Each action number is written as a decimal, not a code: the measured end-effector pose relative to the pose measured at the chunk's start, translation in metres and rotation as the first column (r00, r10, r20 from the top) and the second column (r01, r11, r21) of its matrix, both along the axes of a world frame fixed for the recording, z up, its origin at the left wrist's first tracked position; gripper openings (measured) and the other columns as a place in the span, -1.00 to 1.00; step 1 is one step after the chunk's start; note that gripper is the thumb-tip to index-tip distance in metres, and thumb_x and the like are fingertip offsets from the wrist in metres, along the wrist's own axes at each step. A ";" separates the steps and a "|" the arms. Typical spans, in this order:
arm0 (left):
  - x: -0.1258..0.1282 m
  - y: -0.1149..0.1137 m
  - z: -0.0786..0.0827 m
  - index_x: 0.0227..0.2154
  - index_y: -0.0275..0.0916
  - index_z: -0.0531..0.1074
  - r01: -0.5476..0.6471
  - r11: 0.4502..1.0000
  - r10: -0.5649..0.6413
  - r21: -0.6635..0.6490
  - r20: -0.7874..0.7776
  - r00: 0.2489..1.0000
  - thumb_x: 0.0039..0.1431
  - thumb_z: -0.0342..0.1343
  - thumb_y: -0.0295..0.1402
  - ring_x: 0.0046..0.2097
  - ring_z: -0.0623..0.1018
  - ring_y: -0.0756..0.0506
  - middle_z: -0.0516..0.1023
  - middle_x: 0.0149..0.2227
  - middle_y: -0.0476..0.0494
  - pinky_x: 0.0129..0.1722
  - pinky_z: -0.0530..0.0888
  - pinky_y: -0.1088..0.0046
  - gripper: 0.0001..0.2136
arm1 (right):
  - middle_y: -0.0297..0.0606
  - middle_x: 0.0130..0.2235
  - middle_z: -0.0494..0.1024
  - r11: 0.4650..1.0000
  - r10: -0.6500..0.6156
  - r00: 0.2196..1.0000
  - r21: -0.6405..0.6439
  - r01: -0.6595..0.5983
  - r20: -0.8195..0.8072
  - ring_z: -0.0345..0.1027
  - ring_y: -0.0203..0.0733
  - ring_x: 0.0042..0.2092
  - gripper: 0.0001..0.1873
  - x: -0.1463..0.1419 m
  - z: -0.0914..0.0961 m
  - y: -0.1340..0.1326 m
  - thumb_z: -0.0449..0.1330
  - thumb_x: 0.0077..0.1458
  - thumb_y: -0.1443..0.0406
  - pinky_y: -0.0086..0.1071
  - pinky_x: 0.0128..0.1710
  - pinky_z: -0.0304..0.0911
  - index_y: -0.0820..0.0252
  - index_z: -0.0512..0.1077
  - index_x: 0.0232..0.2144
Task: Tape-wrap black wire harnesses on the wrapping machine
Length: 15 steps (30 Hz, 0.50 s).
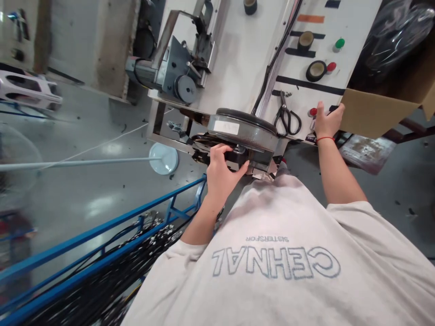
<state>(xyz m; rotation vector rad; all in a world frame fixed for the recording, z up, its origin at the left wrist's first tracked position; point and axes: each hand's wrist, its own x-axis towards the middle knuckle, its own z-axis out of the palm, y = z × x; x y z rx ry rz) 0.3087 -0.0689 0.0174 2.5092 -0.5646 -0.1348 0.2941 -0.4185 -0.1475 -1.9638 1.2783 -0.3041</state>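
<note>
My left hand (pixel 221 170) is at the table's front edge, its thumb and fingers curled around a dark rounded part (pixel 237 156) of the machine. What that part is, I cannot make out. Just above it sits a round metal drum (pixel 250 131) with a black rim and a white label. My right hand (pixel 328 121) rests on the table's right corner, thumb and fingers apart, holding nothing visible. Beside its thumb is a red button (pixel 313 112). Black-handled scissors (pixel 287 120) lie between the drum and my right hand.
Tape rolls (pixel 316 71) and a green button (pixel 339 44) are farther up the white table (pixel 243 59). A motor unit (pixel 176 68) stands left. An open cardboard box (pixel 379 113) is at right. A blue rack (pixel 136 224) holding black cables stands lower left.
</note>
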 end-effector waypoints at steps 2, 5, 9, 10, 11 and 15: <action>0.002 0.002 0.009 -0.03 -0.14 0.23 0.025 0.998 -0.024 0.057 -0.017 1.000 0.10 0.25 -0.17 0.07 0.45 -0.22 0.35 0.02 -0.22 -0.04 0.51 0.26 -0.56 | 0.10 0.25 0.18 0.998 -0.050 0.999 -0.038 0.049 -0.008 0.05 0.08 0.30 -0.35 0.000 0.002 0.003 0.07 0.24 0.01 0.04 0.29 -0.06 0.27 0.03 0.19; 0.009 0.003 0.022 -0.07 -0.17 0.29 0.086 0.988 -0.075 0.129 -0.081 0.994 0.11 0.24 -0.17 0.00 0.49 -0.21 0.40 -0.03 -0.21 -0.04 0.51 0.26 -0.61 | 0.17 0.24 0.16 0.999 -0.047 0.999 -0.021 0.047 0.018 0.01 0.13 0.30 -0.37 -0.001 0.005 0.006 0.09 0.25 0.05 0.06 0.27 -0.04 0.30 0.01 0.18; 0.023 0.001 0.034 -0.13 -0.19 0.36 0.163 0.960 -0.123 0.227 -0.183 0.975 0.09 0.25 -0.12 0.01 0.48 -0.26 0.45 -0.08 -0.18 -0.03 0.50 0.22 -0.63 | 0.18 0.25 0.12 0.999 -0.020 0.999 0.028 0.019 0.044 -0.08 0.14 0.33 -0.41 -0.002 0.009 0.008 0.07 0.28 0.10 0.08 0.24 -0.03 0.24 -0.01 0.20; 0.025 0.000 0.036 -0.14 -0.19 0.37 0.182 0.953 -0.135 0.243 -0.197 0.971 0.08 0.26 -0.11 0.03 0.47 -0.27 0.45 -0.08 -0.19 -0.02 0.50 0.21 -0.63 | 0.19 0.25 0.14 0.999 -0.033 0.999 0.009 0.033 0.031 -0.04 0.13 0.31 -0.40 -0.001 0.010 0.008 0.09 0.27 0.10 0.05 0.25 -0.03 0.27 0.01 0.20; 0.027 -0.001 0.037 -0.15 -0.19 0.37 0.198 0.947 -0.147 0.253 -0.208 0.967 0.06 0.27 -0.11 0.04 0.46 -0.28 0.44 -0.08 -0.19 -0.02 0.50 0.20 -0.63 | 0.21 0.25 0.15 0.999 -0.048 0.999 -0.016 0.048 0.013 0.01 0.12 0.30 -0.37 -0.001 0.011 0.009 0.11 0.25 0.09 0.01 0.25 -0.04 0.33 0.03 0.20; 0.029 -0.002 0.037 -0.15 -0.21 0.37 0.211 0.948 -0.159 0.237 -0.221 0.962 0.05 0.29 -0.18 0.01 0.47 -0.25 0.41 -0.07 -0.20 -0.01 0.50 0.19 -0.64 | 0.23 0.24 0.23 0.994 -0.078 0.997 -0.081 0.077 -0.011 0.12 0.08 0.26 -0.30 0.000 0.012 0.010 0.15 0.21 0.06 -0.11 0.27 -0.03 0.46 0.09 0.20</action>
